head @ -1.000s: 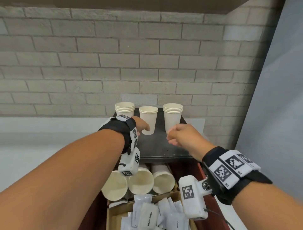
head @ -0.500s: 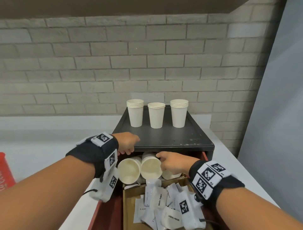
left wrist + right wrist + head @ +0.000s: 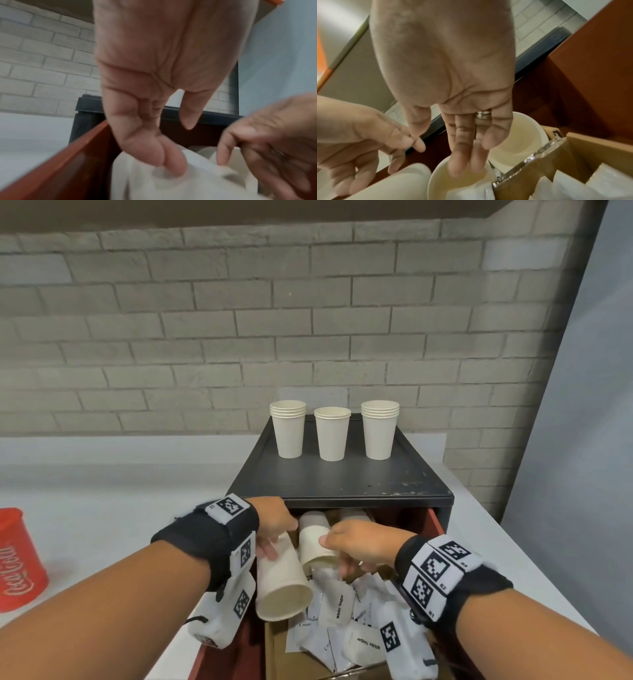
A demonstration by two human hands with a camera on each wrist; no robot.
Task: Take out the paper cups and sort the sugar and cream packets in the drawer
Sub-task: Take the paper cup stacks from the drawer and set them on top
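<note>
The red drawer (image 3: pixel 436 520) stands open under the black cabinet (image 3: pixel 342 484). My left hand (image 3: pixel 274 542) grips a white paper cup (image 3: pixel 282 590) that lies on its side, mouth toward me, lifted at the drawer's left. My right hand (image 3: pixel 339 556) pinches the rim of a second lying cup (image 3: pixel 315 542), fingers (image 3: pixel 464 159) inside its mouth (image 3: pixel 440 180) and thumb on the outside. A third cup (image 3: pixel 352 513) lies behind, partly hidden. White sugar and cream packets (image 3: pixel 339 604) are heaped in a cardboard box (image 3: pixel 274 655) at the drawer's front.
Three stacks of upright paper cups (image 3: pixel 331 434) stand in a row on the cabinet top near the brick wall. A red Coca-Cola cup (image 3: pixel 17 563) sits on the white counter at the far left. A grey panel rises at the right.
Both hands came down from the cabinet top into the drawer. The left hand has taken hold of a lying cup and pulled it toward me; the right now pinches the middle cup.
</note>
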